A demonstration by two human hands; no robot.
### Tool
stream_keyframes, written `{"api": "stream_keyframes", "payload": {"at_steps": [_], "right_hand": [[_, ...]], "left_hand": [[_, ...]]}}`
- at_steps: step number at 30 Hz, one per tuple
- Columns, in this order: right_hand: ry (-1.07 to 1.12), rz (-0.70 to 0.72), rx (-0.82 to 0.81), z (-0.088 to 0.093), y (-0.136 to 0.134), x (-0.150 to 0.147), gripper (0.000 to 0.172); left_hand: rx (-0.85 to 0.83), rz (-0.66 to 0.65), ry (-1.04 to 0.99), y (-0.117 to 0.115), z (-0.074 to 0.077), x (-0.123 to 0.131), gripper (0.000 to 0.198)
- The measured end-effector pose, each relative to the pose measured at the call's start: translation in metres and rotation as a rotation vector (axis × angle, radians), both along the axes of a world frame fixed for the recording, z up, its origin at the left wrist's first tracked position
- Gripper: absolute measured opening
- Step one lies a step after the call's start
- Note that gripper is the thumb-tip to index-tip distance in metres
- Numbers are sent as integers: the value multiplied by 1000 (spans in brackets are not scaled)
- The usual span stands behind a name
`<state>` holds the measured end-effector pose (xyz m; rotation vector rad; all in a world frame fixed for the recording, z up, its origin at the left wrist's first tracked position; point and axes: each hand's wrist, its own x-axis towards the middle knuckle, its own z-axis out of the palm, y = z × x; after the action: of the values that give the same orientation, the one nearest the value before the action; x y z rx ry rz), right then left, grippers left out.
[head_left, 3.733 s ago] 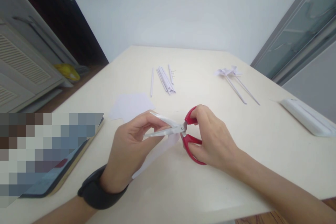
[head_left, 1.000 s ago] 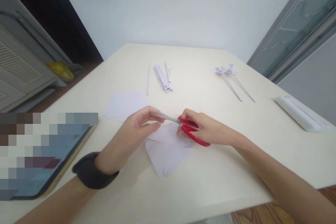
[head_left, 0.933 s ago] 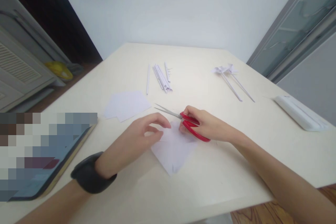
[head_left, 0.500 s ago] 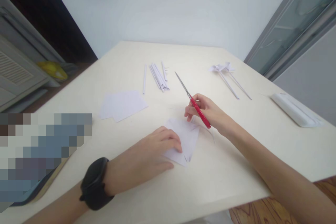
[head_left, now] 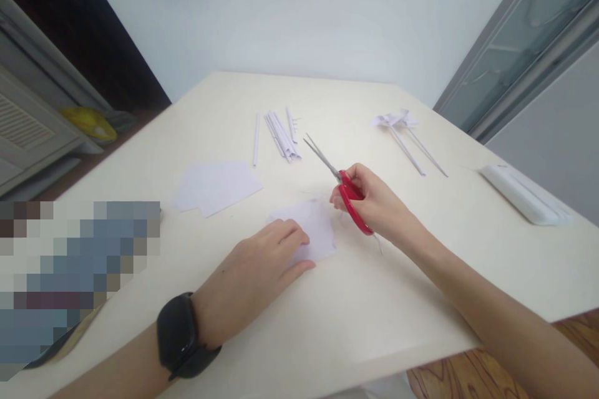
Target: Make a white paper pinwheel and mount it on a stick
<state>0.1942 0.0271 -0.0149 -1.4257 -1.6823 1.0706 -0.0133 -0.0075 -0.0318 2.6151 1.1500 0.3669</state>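
Observation:
A small white sheet of paper lies in front of me on the table, partly covered by my left hand. Its fingers and thumb close over the sheet's left part, and a black watch is on that wrist. My right hand holds red-handled scissors just right of the paper. Their blades point away to the upper left and stand slightly apart. Beneath the right hand, a thin paper strip shows in part.
Overlapping white sheets lie left. Rolled paper sticks are further back. Paper pinwheels with long sticks rest at the back right, near a white plastic-looking pack. A blurred-out object covers the left front.
My left hand has moved slightly left, and the paper has turned and shifted away from the scissors. In my right hand the scissors have rolled, their blades parting and both handle loops showing.

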Motion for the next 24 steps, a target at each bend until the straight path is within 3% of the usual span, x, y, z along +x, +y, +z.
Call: {"api": "stream_keyframes", "payload": {"at_steps": [4,11,16,20,24], "right_hand": [[-192,-13,-4,-3,2,3,13],[-198,41,-92,-8,4,7,19],[128,148,-186,-2,3,2,25],[346,79,-39,5,0,-5,26],[394,73,44,10,-5,-9,25]], "left_hand": [[6,79,15,-1,2,1,18],[-175,308,-191,1,10,-2,14],[-278,375,-369,3,15,-5,14],[-390,344,-526,5,15,-6,15],[-429,340,-552,5,13,-7,15]]}}
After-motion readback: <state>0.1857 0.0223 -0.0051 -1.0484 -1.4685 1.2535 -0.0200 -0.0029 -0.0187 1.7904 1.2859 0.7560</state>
